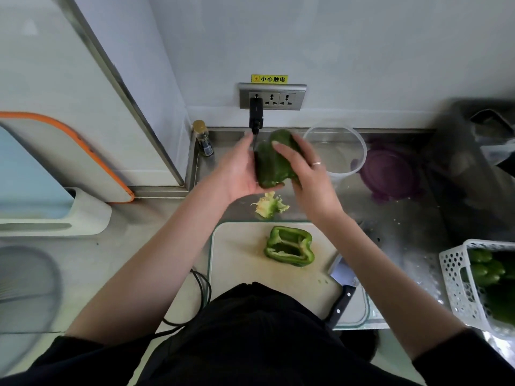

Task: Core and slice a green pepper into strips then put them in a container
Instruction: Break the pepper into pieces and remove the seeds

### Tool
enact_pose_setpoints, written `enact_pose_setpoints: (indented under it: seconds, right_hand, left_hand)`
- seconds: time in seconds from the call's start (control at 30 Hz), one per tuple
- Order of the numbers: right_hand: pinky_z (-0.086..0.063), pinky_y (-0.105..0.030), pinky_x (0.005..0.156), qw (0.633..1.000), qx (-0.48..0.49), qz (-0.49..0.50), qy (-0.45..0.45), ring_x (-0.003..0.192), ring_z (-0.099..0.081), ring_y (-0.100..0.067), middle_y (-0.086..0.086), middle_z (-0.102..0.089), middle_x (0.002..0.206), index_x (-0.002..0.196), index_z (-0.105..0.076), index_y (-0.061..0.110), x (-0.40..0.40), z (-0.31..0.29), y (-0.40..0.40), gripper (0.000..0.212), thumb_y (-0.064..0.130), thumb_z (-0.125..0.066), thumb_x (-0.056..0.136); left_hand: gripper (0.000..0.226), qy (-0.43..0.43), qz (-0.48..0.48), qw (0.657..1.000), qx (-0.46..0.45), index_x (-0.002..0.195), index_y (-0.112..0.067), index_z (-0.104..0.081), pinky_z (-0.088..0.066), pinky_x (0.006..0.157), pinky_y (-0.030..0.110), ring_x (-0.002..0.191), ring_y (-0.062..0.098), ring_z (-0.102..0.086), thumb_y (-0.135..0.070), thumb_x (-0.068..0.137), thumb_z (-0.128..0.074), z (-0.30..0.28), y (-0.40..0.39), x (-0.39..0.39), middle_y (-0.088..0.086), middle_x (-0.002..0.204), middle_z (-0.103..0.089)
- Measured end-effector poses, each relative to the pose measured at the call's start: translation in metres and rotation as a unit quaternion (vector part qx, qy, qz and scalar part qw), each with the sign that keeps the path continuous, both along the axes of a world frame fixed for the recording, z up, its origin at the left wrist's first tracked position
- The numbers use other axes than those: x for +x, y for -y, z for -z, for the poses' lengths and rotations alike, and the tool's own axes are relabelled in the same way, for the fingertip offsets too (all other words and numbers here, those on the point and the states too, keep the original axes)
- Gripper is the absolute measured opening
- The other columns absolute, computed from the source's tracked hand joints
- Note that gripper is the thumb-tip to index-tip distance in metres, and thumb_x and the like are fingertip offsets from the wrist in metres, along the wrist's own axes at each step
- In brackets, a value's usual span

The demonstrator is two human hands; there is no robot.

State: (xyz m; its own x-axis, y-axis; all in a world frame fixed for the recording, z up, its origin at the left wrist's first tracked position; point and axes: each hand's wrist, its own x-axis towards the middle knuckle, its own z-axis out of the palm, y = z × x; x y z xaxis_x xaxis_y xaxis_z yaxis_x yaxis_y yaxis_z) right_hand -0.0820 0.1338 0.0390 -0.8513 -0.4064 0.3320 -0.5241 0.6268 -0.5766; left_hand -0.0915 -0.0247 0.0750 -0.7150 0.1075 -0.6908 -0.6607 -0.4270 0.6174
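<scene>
both hands raised above the steel counter (395,218), sharing one green pepper half (274,160). the left hand (241,174) cups the half from below and from the left, palm up, its fingers curled under the lower end. the right hand (303,168), a ring on one finger, lies over the top and right side of the half, fingers wrapped around it; both hands thus grasp the same piece, which touches no surface. on the counter below the hands, just beyond the far edge of the cutting board (242,263), lies the removed pale core (269,206) with its seeds. the second pepper half (289,246) rests on the board, cut side up, ribs exposed. a cleaver (341,285) lies at the right edge of the board, black handle toward the person, blade partly behind the right forearm. a clear round container (338,151) stands on the counter near the wall, behind the right hand; a purple lid (390,174) lies just beside it to the right. a white perforated basket (459,280) at far right holds whole green peppers (486,268). a small bottle (203,137) stands in the corner left of the hands, below a wall socket strip (271,97) with a black plug (255,112).
</scene>
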Motion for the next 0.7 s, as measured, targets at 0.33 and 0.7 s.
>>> enact_pose_setpoints:
  seconds: [0.33,0.7]
  right_hand:
    - [0.015,-0.054,0.114,0.991,0.128,0.011,-0.02,0.146,-0.012,-0.016,0.002,-0.009,0.158,0.152,-0.008,0.018,-0.001,-0.014,0.01,0.066,0.05,-0.016,0.095]
    - [0.001,-0.047,0.119,0.997,-0.033,0.018,0.066,0.146,-0.012,-0.017,0.0,-0.012,0.158,0.152,-0.015,0.01,0.001,-0.013,0.02,0.068,0.046,-0.025,0.095]
  left_hand:
    - [0.041,-0.02,-0.087,0.959,-0.267,0.117,-0.01,-0.053,-0.046,0.062,0.025,0.078,0.015,-0.056,-0.041,0.101,-0.032,0.016,-0.014,-0.027,0.005,0.091,-0.058]
    - [0.052,0.036,-0.08,0.981,-0.174,0.114,-0.008,-0.058,-0.054,0.082,0.032,0.086,0.02,-0.063,-0.052,0.097,-0.035,0.021,-0.007,-0.024,0.007,0.089,-0.064]
